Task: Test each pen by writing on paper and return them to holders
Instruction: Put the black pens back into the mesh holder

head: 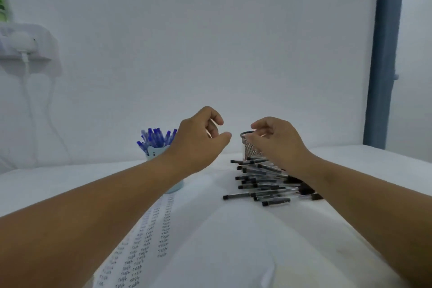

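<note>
Head view, looking forward and down along both forearms. The left hand [198, 140] is raised above the white desk [233, 241], its fingers loosely curled with the thumb tip apart from the forefinger, and it holds nothing. The right hand [275, 140] is raised at about the same height, its fingers bent over the rim of a cylindrical black wire-mesh holder [250, 147]; whether the fingertips pinch anything cannot be told, since they are turned away from the camera. The mesh holder stands upright at the far side of the desk, partly hidden behind the right hand. Just in front of it lies a loose pile of black-capped pens with clear barrels [264, 182], most of them lying crosswise with caps pointing left, the right end of the pile covered by the right forearm. To the left, a pale blue round cup holder [156, 154] stands upright, partly behind the left wrist, filled with blue-capped pens [155, 139] that stand cap-up. A white sheet of paper [149, 241] lies flat on the desk under the left forearm, covered with columns of small handwritten words. A plain white wall [210, 42] rises behind the desk; a white shelf [25, 42] with hanging white cables is fixed at its left, and a blue vertical post [383, 54] stands at right.
</note>
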`<act>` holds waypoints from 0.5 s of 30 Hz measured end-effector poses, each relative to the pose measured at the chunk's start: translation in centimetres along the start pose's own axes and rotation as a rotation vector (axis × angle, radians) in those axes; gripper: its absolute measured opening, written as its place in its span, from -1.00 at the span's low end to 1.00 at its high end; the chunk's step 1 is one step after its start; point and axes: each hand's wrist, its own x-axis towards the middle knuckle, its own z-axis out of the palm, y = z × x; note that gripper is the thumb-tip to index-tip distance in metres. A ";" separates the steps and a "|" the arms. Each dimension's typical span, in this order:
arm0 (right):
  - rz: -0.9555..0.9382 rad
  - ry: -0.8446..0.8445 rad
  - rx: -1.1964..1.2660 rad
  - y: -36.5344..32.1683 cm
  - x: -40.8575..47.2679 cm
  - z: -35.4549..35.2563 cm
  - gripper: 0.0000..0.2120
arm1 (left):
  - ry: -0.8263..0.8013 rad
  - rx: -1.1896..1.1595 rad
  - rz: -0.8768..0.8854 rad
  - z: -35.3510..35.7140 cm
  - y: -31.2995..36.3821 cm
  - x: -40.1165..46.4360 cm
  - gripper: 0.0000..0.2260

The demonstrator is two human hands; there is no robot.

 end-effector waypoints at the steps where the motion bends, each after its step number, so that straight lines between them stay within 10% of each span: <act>1: -0.013 0.049 -0.006 0.8 0.2 -0.7 -0.82 | -0.026 0.006 -0.035 1.2 0.2 0.7 -0.84; 12: -0.022 -0.114 -0.450 5.8 2.4 -3.3 -0.56 | -0.354 0.077 -0.425 9.2 -1.4 6.7 -0.21; 15: -0.049 -0.131 -0.441 5.9 2.4 -3.2 -0.60 | -0.326 0.055 -0.477 10.7 -2.2 7.3 -0.33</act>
